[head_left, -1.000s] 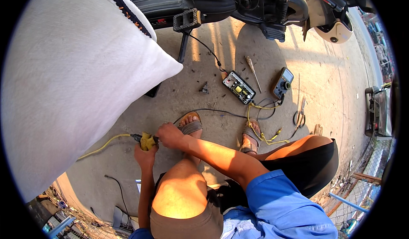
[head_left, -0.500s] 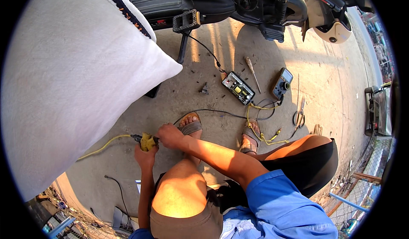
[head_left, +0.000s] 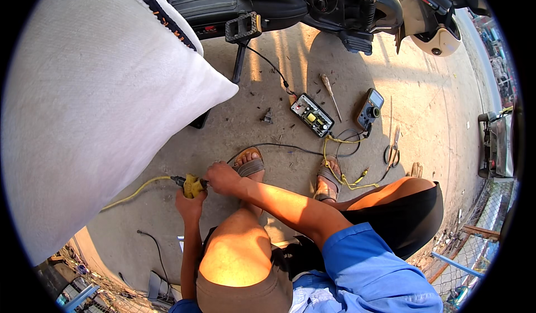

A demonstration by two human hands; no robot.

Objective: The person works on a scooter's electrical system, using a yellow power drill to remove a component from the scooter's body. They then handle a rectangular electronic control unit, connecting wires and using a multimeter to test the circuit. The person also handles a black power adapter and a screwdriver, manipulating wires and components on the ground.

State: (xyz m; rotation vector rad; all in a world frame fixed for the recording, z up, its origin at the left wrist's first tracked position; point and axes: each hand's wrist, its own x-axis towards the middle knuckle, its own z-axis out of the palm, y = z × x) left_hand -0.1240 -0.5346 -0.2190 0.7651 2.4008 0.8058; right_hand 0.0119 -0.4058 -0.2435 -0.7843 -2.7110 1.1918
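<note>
My left hand [head_left: 190,204] is closed around a yellow extension socket [head_left: 191,186] at the end of a yellow cord [head_left: 137,190]. Against the socket's right side, my right hand [head_left: 223,178] pinches a black plug [head_left: 204,184], mostly covered by the fingers. How deep the plug sits in the socket cannot be made out. A black cable [head_left: 285,146] runs from near my right hand across the ground towards an opened charger [head_left: 311,115] with its circuit board bare. Beside the charger lies a multimeter [head_left: 370,109] with a round dial, and yellow leads [head_left: 341,178] loop near my foot.
A screwdriver [head_left: 330,96] and scissors [head_left: 392,150] lie on the concrete. A parked two-wheeler [head_left: 279,6] spans the far side, with a helmet [head_left: 439,42] at right. A large white sack [head_left: 100,90] fills the left. Another black cord [head_left: 158,246] lies at lower left.
</note>
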